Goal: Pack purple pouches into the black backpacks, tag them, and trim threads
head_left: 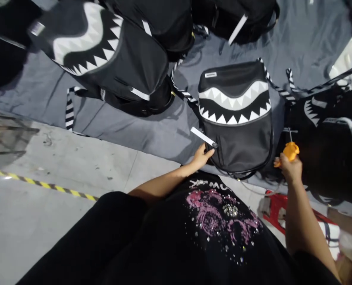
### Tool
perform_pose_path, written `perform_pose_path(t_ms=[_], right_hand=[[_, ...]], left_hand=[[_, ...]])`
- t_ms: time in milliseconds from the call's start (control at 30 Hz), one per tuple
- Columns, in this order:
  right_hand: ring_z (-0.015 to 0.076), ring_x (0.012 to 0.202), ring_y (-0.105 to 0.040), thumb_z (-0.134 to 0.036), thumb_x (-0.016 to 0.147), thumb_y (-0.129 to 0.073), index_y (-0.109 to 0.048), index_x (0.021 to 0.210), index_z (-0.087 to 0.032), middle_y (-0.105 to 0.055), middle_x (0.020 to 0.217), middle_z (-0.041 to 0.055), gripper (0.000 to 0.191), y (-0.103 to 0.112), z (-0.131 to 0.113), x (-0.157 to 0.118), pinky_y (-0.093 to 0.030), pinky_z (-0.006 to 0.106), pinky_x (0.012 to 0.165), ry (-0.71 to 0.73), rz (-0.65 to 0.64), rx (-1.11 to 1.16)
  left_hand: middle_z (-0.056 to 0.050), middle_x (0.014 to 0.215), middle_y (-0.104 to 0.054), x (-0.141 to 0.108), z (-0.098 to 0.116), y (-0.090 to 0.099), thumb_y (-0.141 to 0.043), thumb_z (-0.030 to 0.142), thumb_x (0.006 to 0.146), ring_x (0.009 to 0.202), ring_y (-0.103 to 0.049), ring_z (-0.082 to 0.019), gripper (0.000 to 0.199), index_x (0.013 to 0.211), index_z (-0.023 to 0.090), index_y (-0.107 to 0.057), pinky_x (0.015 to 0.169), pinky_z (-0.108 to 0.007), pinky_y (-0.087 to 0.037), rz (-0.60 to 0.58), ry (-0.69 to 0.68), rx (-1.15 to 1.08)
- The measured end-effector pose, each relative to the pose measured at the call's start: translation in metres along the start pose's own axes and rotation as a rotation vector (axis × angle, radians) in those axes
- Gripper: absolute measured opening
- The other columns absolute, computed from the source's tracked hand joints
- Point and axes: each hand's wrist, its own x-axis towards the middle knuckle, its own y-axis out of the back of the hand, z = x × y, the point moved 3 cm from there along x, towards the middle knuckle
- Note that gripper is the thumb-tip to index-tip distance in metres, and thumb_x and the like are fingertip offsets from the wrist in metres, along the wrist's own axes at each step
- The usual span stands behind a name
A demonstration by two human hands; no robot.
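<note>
A black backpack (238,142) with a white and grey zigzag-tooth mouth lies flat on the grey cloth-covered table (152,136). At its lower left side my left hand (202,156) pinches the edge, close to a white strip tag (202,136) that sticks out to the left. My right hand (291,168) is wrapped round an orange tool (290,151) with a thin metal tip pointing away from me. That tool is over the dark bags to the right of the backpack.
More black backpacks lie at the upper left (134,63) and along the back (164,19). Dark bags (327,150) pile up at the right. Striped straps cross the cloth. A red stool (275,209) stands below the table edge, and striped tape (42,184) marks the floor.
</note>
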Motion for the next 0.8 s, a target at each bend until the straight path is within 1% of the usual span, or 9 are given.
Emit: perform_pose_path(t_ms=[67,100,233,333,400,500,600,700,800], right_hand=[[0.0219,0.071,-0.067,-0.042,0.075,-0.06,-0.06,0.114,-0.012,-0.071,0.09,0.0137,0.049,-0.025,0.01,0.007,-0.052,0.029,0.058,-0.096,-0.03,0.091],[0.0207,0.072,-0.067,-0.04,0.073,-0.062,-0.061,0.112,-0.013,-0.071,0.09,0.0126,0.048,-0.042,0.013,0.005,-0.052,0.028,0.06,-0.107,-0.068,0.129],[0.017,0.067,-0.063,-0.041,0.063,-0.069,-0.063,0.096,-0.017,-0.069,0.079,0.0038,0.042,-0.104,0.014,-0.03,-0.053,0.026,0.062,-0.086,-0.196,0.279],[0.017,0.06,-0.062,-0.05,0.066,-0.064,-0.059,0.094,-0.018,-0.065,0.069,0.0007,0.043,-0.138,0.013,-0.062,-0.055,0.029,0.059,-0.115,-0.217,0.395],[0.0182,0.059,-0.063,-0.056,0.068,-0.061,-0.056,0.093,-0.02,-0.063,0.066,-0.0003,0.045,-0.151,0.011,-0.075,-0.056,0.032,0.058,-0.14,-0.202,0.461],[0.0198,0.06,-0.064,-0.06,0.065,-0.063,-0.054,0.09,-0.02,-0.062,0.063,0.0,0.048,-0.159,0.008,-0.084,-0.057,0.035,0.058,-0.167,-0.165,0.534],[0.0208,0.067,-0.065,-0.057,0.063,-0.069,-0.056,0.086,-0.018,-0.063,0.064,0.0015,0.047,-0.156,0.006,-0.087,-0.058,0.037,0.064,-0.167,-0.135,0.574],[0.0203,0.071,-0.065,-0.057,0.061,-0.073,-0.059,0.089,-0.016,-0.065,0.069,0.0018,0.051,-0.151,0.003,-0.09,-0.058,0.038,0.069,-0.161,-0.098,0.596],[0.0182,0.064,-0.065,-0.061,0.062,-0.073,-0.06,0.096,-0.016,-0.065,0.071,0.0,0.058,-0.135,-0.002,-0.101,-0.058,0.039,0.067,-0.15,-0.055,0.619]], left_hand=[[-0.008,0.109,-0.07,0.001,0.004,0.001,-0.07,0.03,0.076,0.107,-0.062,-0.024,0.03,0.101,0.015,-0.067,0.102,-0.038,-0.044,0.011,0.022,-0.043],[-0.007,0.104,-0.071,0.002,0.006,0.003,-0.07,0.031,0.076,0.102,-0.063,-0.023,0.028,0.098,0.015,-0.068,0.098,-0.037,-0.047,0.017,0.037,-0.066],[-0.006,0.097,-0.072,0.018,0.021,0.027,-0.064,0.041,0.082,0.085,-0.066,-0.018,0.031,0.1,0.016,-0.064,0.079,-0.033,-0.053,0.022,0.083,-0.19],[-0.004,0.097,-0.072,0.036,0.034,0.053,-0.069,0.039,0.081,0.084,-0.067,-0.016,0.03,0.102,0.018,-0.062,0.08,-0.029,-0.053,-0.006,0.142,-0.439],[-0.002,0.093,-0.072,0.045,0.039,0.065,-0.073,0.035,0.079,0.084,-0.067,-0.015,0.029,0.099,0.018,-0.063,0.083,-0.029,-0.053,-0.046,0.212,-0.57],[-0.001,0.087,-0.072,0.05,0.041,0.073,-0.075,0.031,0.078,0.082,-0.068,-0.015,0.025,0.096,0.018,-0.064,0.083,-0.029,-0.053,-0.096,0.266,-0.577],[-0.001,0.086,-0.072,0.049,0.04,0.073,-0.076,0.032,0.077,0.085,-0.068,-0.017,0.026,0.096,0.018,-0.065,0.082,-0.03,-0.052,-0.111,0.262,-0.563],[-0.002,0.088,-0.072,0.047,0.041,0.074,-0.077,0.033,0.076,0.09,-0.068,-0.019,0.028,0.095,0.017,-0.065,0.084,-0.032,-0.053,-0.123,0.251,-0.59],[-0.004,0.092,-0.072,0.042,0.044,0.076,-0.078,0.033,0.074,0.089,-0.068,-0.019,0.031,0.096,0.016,-0.065,0.084,-0.034,-0.053,-0.189,0.261,-0.594]])
